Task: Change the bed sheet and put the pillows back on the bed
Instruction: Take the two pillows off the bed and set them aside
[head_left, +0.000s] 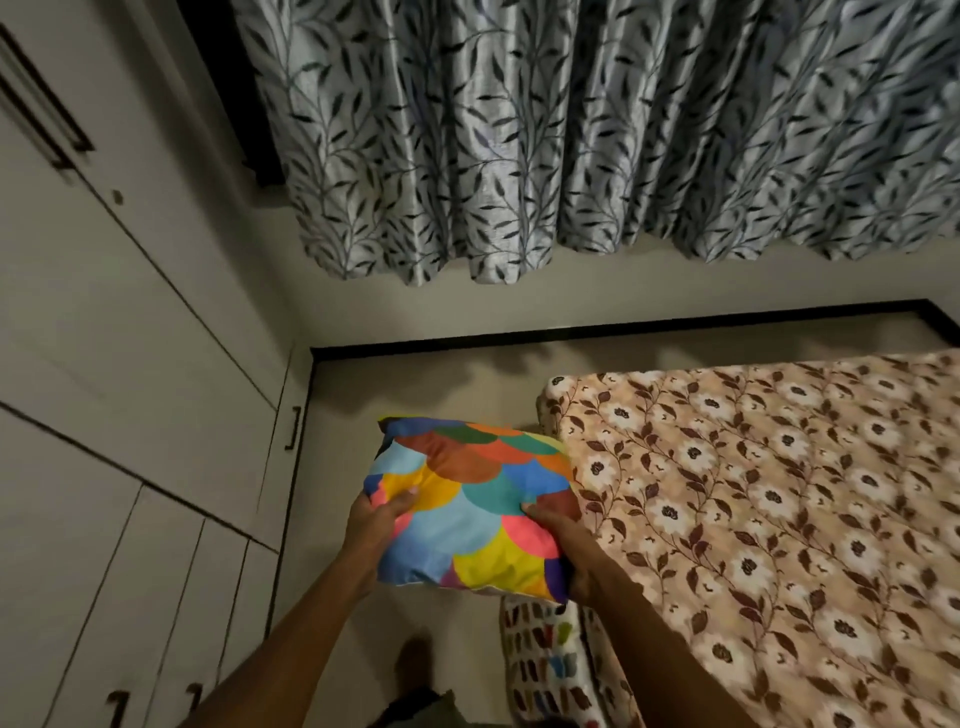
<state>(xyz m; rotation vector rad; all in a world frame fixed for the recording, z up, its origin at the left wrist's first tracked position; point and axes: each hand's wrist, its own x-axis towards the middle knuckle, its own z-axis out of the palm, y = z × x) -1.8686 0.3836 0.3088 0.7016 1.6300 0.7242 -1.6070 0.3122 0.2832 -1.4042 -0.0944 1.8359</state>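
A folded multicoloured sheet (470, 506) with a scalloped pattern is held in the air beside the left edge of the bed. My left hand (376, 525) grips its left side, thumb on top. On its right side my right hand (558, 535) grips it the same way. The mattress (769, 499), brown with white flowers, fills the right of the view and lies bare. Below the sheet, at the bedside, lies white cloth with coloured dashes (545, 660); whether it is a pillow or a sheet I cannot tell.
White wardrobe doors with dark handles (130, 415) line the left side. A grey leaf-patterned curtain (571, 140) hangs on the far wall. A narrow strip of beige floor (415, 384) runs between wardrobe and bed.
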